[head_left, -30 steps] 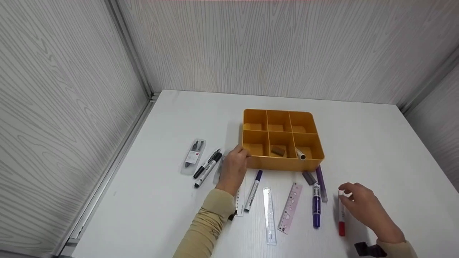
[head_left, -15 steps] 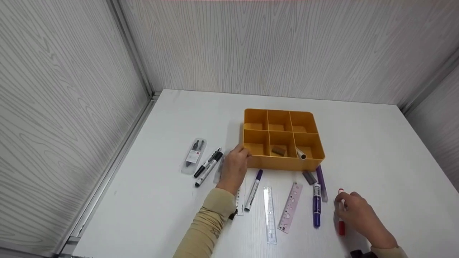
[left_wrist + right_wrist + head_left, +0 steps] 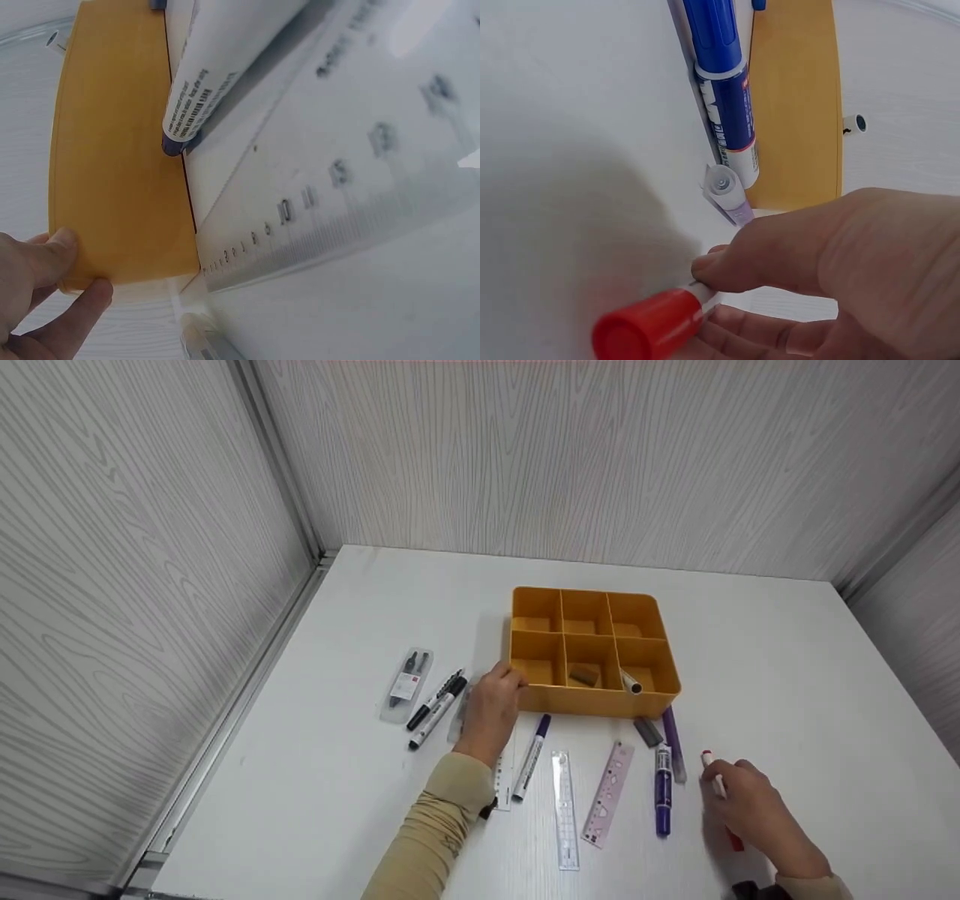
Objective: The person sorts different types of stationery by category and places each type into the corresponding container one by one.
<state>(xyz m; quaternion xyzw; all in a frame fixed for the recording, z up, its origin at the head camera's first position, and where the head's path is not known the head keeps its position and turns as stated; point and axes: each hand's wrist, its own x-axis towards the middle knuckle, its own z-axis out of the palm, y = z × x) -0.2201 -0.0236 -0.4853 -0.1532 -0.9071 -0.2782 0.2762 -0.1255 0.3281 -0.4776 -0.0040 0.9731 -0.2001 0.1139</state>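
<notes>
My left hand point(image 3: 491, 712) grips the front left corner of a yellow compartment box point(image 3: 574, 702), thumb on the rim in the left wrist view. The box stands on the white table, with a brown eraser point(image 3: 583, 675) in the front middle compartment and a white marker point(image 3: 631, 682) sticking out of the front right one. To the right of the box, my right hand point(image 3: 750, 810) pinches a red-capped marker point(image 3: 656, 324) between thumb and fingers. The hand hides the marker's middle in the head view.
A purple double-ended marker point(image 3: 663, 791), a purple pen point(image 3: 673, 746) and a grey eraser point(image 3: 647, 732) lie at the box's front right. Before it are a pink ruler point(image 3: 608, 795), a clear ruler point(image 3: 565, 810) and a purple-capped marker point(image 3: 531, 757). A compass case point(image 3: 406, 686) is left.
My right hand has closed its fingers on the red-capped marker. The marker has tilted, its far end turning left and its red cap right. My left hand stays at the box corner.
</notes>
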